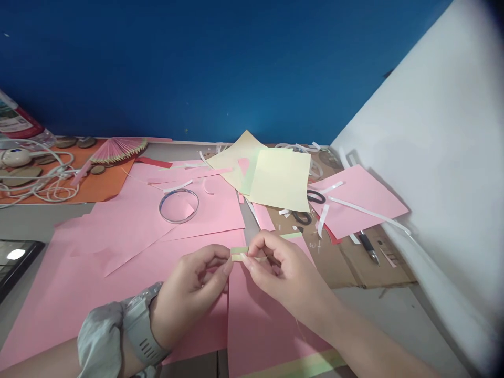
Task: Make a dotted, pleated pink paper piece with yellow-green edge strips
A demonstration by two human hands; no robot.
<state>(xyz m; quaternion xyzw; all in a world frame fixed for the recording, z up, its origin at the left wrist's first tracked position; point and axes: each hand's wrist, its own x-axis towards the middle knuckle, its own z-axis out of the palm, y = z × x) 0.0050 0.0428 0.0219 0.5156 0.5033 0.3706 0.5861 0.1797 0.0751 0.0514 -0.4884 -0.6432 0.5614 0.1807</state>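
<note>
A small green and pale-yellow paper strip (pixel 238 251) is stretched between my two hands above pink paper. My left hand (pixel 200 281) pinches its left end between thumb and fingertips. At the other end, my right hand (pixel 281 262) grips the strip with thumb and index finger, the remaining fingers curled. Part of the strip is hidden behind the right fingers. Large pink sheets (pixel 134 252) lie beneath both hands. A roll of clear tape (pixel 179 206) rests on them, up and left of my hands.
Pale-yellow sheets (pixel 281 178) and black-handled scissors (pixel 302 218) lie beyond my hands on cardboard (pixel 338 273). A pen (pixel 369 247) is at right. At left are a pink paper fan (pixel 118 149), white cables (pixel 59 178), a bottle (pixel 19 121) and a black device (pixel 18 262).
</note>
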